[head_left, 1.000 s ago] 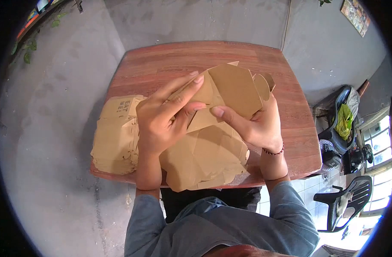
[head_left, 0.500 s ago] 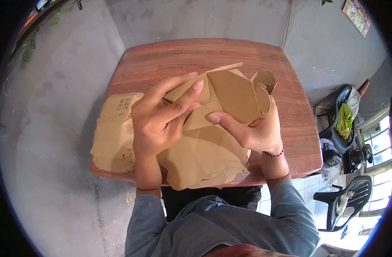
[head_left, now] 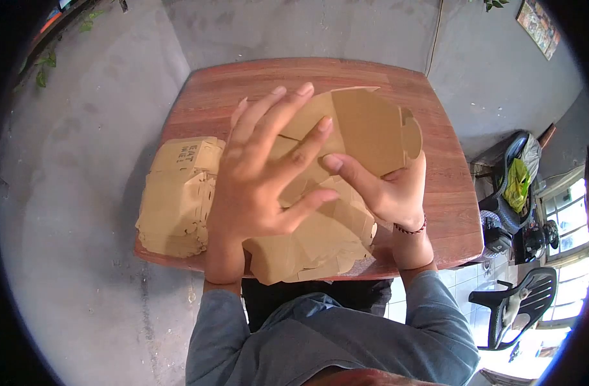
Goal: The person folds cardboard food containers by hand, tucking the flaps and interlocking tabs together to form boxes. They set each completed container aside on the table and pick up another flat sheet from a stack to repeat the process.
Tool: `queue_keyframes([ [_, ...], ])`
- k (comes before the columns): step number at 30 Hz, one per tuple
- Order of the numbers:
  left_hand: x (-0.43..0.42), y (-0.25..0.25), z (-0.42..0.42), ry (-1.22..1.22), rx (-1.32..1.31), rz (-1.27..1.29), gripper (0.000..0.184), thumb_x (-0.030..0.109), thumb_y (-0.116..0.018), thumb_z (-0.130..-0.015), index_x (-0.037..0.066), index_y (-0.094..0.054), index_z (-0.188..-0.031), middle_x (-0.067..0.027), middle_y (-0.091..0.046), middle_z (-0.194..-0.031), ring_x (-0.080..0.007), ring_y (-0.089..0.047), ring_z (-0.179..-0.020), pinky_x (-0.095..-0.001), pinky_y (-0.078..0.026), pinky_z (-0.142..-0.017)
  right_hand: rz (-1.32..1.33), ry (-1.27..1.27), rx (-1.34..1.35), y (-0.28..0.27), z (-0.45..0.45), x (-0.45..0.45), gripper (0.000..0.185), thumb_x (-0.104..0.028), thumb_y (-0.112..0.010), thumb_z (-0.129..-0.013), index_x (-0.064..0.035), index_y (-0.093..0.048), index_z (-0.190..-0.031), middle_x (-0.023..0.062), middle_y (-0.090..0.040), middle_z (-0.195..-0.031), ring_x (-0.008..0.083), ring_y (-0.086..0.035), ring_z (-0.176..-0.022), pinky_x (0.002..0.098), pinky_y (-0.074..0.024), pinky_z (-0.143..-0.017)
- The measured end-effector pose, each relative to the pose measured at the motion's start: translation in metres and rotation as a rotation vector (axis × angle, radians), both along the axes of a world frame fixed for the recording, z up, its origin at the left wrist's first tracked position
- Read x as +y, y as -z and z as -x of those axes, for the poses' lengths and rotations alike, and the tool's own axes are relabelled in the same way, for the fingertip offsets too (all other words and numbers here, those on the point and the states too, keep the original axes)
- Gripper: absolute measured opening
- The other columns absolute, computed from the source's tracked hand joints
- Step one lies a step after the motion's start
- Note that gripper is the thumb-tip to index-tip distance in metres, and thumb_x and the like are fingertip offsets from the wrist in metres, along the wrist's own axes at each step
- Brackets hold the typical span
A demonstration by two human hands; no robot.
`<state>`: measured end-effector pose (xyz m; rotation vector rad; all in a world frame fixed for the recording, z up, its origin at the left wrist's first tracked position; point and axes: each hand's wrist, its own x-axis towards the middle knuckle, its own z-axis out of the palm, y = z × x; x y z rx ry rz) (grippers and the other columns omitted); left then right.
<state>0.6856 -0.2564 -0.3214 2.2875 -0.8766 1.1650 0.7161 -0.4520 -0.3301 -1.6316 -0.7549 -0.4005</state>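
Left hand (head_left: 254, 180) has splayed wide, gripping nothing | right hand (head_left: 392, 194) pinches part-folded carton (head_left: 372, 132) | carton pile (head_left: 307, 254)

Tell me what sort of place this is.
Likely a room in someone's home, judging by the wood-grained table, the wall picture and the dark slatted armchair, though a small workshop is possible.

"What's hidden?"
"Most fingers of the right hand (head_left: 392, 196), behind the raised cardboard (head_left: 372, 132). The left hand (head_left: 254, 172) covers part of that cardboard."
"And the wall picture (head_left: 538, 29)?"
"Too small to make out."
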Motion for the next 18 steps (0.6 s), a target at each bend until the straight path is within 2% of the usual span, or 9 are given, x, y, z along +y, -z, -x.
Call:
queue_keyframes([
  [4,-0.006,0.009,-0.006,-0.14,-0.13,-0.125,0.078,0.053,-0.078,-0.067,0.013,-0.064,-0.132,-0.0172,-0.056,-0.139,-0.0378,-0.051,-0.127,-0.049,-0.045,-0.102,-0.075,-0.047,0.07,-0.008,0.005,-0.004,0.027,-0.008,-0.08,-0.083,0.0016,-0.068,-0.105,0.0064,-0.073,-0.088,0.0115,-0.066,-0.079,0.0274,-0.0533,-0.069],
  [8,-0.003,0.021,-0.025,-0.081,-0.29,-0.077,0.074,0.052,-0.079,-0.064,0.019,-0.067,-0.129,-0.0092,-0.056,-0.139,-0.0324,-0.054,-0.117,-0.045,-0.052,-0.094,-0.082,-0.144,0.106,-0.011,0.009,-0.015,0.033,-0.007,-0.08,-0.082,0.002,-0.066,-0.111,0.0071,-0.072,-0.095,0.0129,-0.066,-0.085,0.0291,-0.053,-0.075],
  [10,0.0,0.019,-0.024,-0.012,-0.287,-0.035,0.069,0.057,-0.074,-0.068,0.018,-0.069,-0.124,-0.0089,-0.061,-0.132,-0.0322,-0.057,-0.111,-0.0426,-0.053,-0.093,-0.068,-0.291,0.292,-0.014,0.011,-0.024,0.059,-0.01,-0.085,-0.076,0.0044,-0.057,-0.126,0.0119,-0.068,-0.113,0.0171,-0.063,-0.105,0.0327,-0.0499,-0.089],
  [11,0.0,0.017,-0.024,-0.011,-0.288,-0.036,0.069,0.057,-0.074,-0.068,0.018,-0.069,-0.124,-0.0089,-0.061,-0.132,-0.0322,-0.057,-0.111,-0.0426,-0.053,-0.093,-0.069,-0.291,0.29,-0.011,0.008,-0.03,0.059,-0.01,-0.085,-0.076,0.0044,-0.057,-0.126,0.0119,-0.068,-0.113,0.0171,-0.063,-0.105,0.0327,-0.0499,-0.089],
  [13,0.001,0.015,-0.022,0.048,-0.336,0.026,0.069,0.065,-0.07,-0.068,0.017,-0.073,-0.118,-0.0092,-0.065,-0.124,-0.0329,-0.058,-0.108,-0.0438,-0.054,-0.091,-0.333,-0.7,0.44,0.007,-0.005,-0.042,0.09,-0.027,-0.089,-0.071,0.0073,-0.043,-0.141,0.0157,-0.057,-0.134,0.0227,-0.056,-0.122,0.037,-0.0438,-0.102],
  [14,0.001,0.016,-0.02,0.049,-0.336,0.025,0.069,0.065,-0.07,-0.068,0.017,-0.073,-0.118,-0.0092,-0.065,-0.124,-0.0329,-0.058,-0.108,-0.0438,-0.054,-0.091,-0.334,-0.699,0.439,0.017,-0.012,-0.047,0.09,-0.027,-0.089,-0.071,0.0073,-0.043,-0.141,0.0157,-0.057,-0.134,0.0227,-0.056,-0.122,0.037,-0.0438,-0.102],
  [16,0.002,0.017,-0.018,0.039,-0.378,-0.004,0.073,0.071,-0.067,-0.066,0.016,-0.075,-0.114,-0.0097,-0.066,-0.121,-0.0335,-0.058,-0.108,-0.0446,-0.055,-0.091,-0.525,-0.95,0.486,0.037,-0.025,-0.053,0.119,-0.057,-0.088,-0.065,0.0096,-0.032,-0.147,0.0173,-0.047,-0.146,0.0274,-0.05,-0.131,0.0405,-0.0403,-0.108],
  [17,0.002,0.017,-0.018,0.041,-0.379,-0.005,0.073,0.071,-0.067,-0.066,0.016,-0.075,-0.114,-0.0097,-0.066,-0.121,-0.0335,-0.058,-0.108,-0.0446,-0.055,-0.091,-0.526,-0.95,0.484,0.045,-0.032,-0.052,0.119,-0.057,-0.088,-0.065,0.0096,-0.032,-0.147,0.0173,-0.047,-0.146,0.0274,-0.05,-0.131,0.0405,-0.0403,-0.108],
  [18,0.001,0.017,-0.019,0.057,-0.379,0.006,0.074,0.071,-0.067,-0.065,0.016,-0.075,-0.114,-0.0097,-0.067,-0.121,-0.0336,-0.059,-0.108,-0.0447,-0.055,-0.09,-0.616,-1.131,0.401,0.052,-0.039,-0.049,0.126,-0.069,-0.082,-0.062,0.0096,-0.032,-0.147,0.0176,-0.046,-0.146,0.0282,-0.05,-0.131,0.0425,-0.0407,-0.108],
])
